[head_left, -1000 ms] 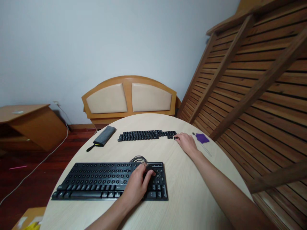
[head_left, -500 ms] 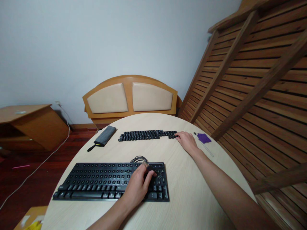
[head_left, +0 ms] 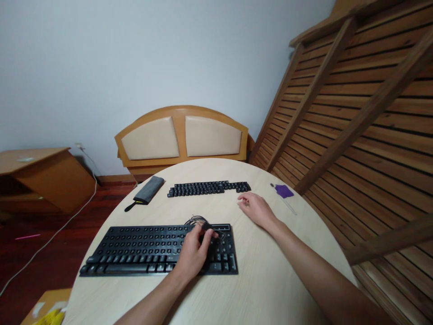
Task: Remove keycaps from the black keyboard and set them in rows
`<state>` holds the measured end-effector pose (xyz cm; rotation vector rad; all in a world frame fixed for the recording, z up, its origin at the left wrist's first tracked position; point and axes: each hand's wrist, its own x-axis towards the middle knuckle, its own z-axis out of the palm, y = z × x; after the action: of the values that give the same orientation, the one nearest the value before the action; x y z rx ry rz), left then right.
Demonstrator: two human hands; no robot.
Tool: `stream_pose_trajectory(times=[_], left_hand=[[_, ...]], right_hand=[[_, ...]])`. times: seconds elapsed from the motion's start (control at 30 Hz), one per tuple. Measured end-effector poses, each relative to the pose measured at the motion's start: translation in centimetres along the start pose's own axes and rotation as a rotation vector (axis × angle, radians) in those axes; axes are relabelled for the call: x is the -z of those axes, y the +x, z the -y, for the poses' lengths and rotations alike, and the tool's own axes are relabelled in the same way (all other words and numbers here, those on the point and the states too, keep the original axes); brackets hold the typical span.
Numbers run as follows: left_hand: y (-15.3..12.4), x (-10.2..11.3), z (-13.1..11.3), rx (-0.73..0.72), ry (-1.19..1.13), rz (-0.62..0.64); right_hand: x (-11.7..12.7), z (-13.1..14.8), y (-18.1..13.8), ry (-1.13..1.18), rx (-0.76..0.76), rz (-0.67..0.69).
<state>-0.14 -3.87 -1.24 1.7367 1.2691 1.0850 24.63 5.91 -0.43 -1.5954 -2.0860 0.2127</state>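
Note:
A black keyboard (head_left: pixel 142 250) lies on the round table, many of its keys bare of caps. My left hand (head_left: pixel 192 253) rests on its right part, fingers closed round a small black keycap puller (head_left: pixel 206 227) whose wire loops stick out at the keyboard's far edge. Loose black keycaps (head_left: pixel 208 188) lie in rows further back. My right hand (head_left: pixel 255 209) hovers low over the table between those rows and the keyboard. Its fingers are drawn together and point left; what they hold, if anything, is hidden.
A grey pouch (head_left: pixel 147 192) with a black strap lies at the back left of the pale wooden table (head_left: pixel 270 280). A purple cloth (head_left: pixel 283 190) and a thin stick lie at the back right. Behind stand a wooden headboard (head_left: pixel 182 137) and a leaning slatted frame (head_left: pixel 355 113).
My right hand has drawn back from the right end of the keycap rows toward the keyboard. My left hand has shifted slightly on the keyboard, keeping hold of the puller.

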Motion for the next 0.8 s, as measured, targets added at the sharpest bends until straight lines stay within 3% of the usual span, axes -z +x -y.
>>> stream_pose_trajectory(times=[0.1, 0.2, 0.33, 0.53, 0.8], left_hand=[[0.2, 0.5, -0.3, -0.015, -0.061, -0.094], [0.4, 1.1, -0.4, -0.036, -0.074, -0.149], [0.6, 1.7, -0.7, -0.036, -0.07, -0.181], [0.9, 2.2, -0.7, -0.038, -0.027, -0.204], [1.6, 2.9, 0.2, -0.028, 0.01, -0.21]], right_hand=[[-0.7, 3.8, -2.5, 0.184, 0.089, 0.079], [-1.6, 6.7, -4.4, 0.21, 0.186, 0.173], [-1.9, 7.3, -5.3, 0.208, 0.159, 0.188], [0.1, 3.7, -5.8, 0.187, 0.077, 0.188], [3.2, -4.9, -6.4, 0.098, -0.022, 0.145]])
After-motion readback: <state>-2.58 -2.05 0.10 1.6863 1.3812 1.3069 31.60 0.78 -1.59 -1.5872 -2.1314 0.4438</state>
